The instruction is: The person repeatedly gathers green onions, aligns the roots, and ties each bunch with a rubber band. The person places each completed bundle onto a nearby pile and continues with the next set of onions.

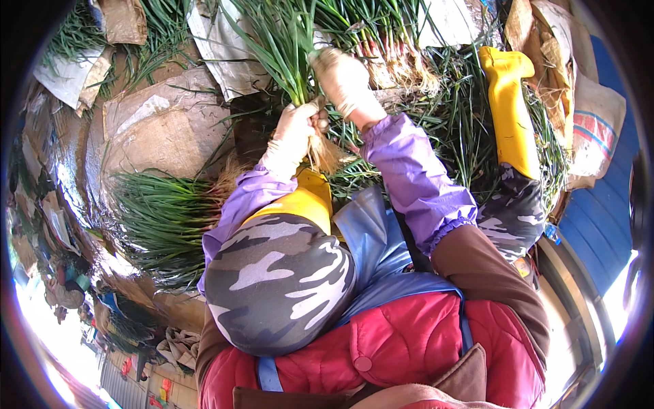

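Observation:
My left hand (pixel 295 130), in a pale thin glove, grips a bunch of green onions (pixel 292 66) low on the stems. Its long green leaves fan away from me, and its pale roots (pixel 325 153) hang below my fist. Beside the leaves is my right hand (pixel 343 83), gloved too, with blurred, curled fingers; whether they pinch anything is hard to see. Just beyond it, a pile of green onions (pixel 391 56) lies with reddish stems and stringy roots towards me. Another green onion pile (pixel 163 222) rests left of my knee, roots pointing right.
Loose leaves (pixel 454 122) litter the ground between my yellow rubber boots (pixel 511 112). Flattened sacking (pixel 158 128) covers ground at left, and woven sacks (pixel 592 128) lie at right beside a blue panel (pixel 595 225). A blue apron (pixel 375 245) drapes between my legs.

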The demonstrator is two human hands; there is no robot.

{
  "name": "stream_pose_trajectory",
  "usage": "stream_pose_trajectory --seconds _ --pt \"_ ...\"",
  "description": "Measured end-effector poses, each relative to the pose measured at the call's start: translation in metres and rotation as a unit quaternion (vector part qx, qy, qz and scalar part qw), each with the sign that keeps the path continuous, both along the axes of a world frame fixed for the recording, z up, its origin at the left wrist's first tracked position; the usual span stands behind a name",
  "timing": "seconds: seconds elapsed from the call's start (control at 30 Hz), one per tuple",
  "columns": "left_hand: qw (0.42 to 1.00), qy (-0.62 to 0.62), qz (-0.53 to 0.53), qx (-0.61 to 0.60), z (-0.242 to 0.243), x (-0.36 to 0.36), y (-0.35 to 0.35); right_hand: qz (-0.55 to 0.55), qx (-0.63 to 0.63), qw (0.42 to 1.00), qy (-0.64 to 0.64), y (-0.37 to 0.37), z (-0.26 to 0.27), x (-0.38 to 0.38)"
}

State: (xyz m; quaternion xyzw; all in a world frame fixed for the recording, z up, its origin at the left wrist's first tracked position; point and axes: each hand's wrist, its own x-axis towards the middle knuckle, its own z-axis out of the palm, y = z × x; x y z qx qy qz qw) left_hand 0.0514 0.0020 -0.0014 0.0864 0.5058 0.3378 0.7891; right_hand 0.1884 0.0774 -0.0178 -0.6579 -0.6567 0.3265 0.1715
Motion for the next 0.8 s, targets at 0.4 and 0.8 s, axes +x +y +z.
stream_pose_trajectory --seconds 0.4,0.8 --pt "0.945 -0.294 0.136 0.053 0.006 -0.012 0.010 0.192 -0.215 0.918 -0.273 0.058 -0.007 0.145" --pt "0.999 -0.038 -0.025 -0.016 -0.002 0.021 0.008 -0.141 -0.291 0.780 0.537 -0.040 0.000 0.066"
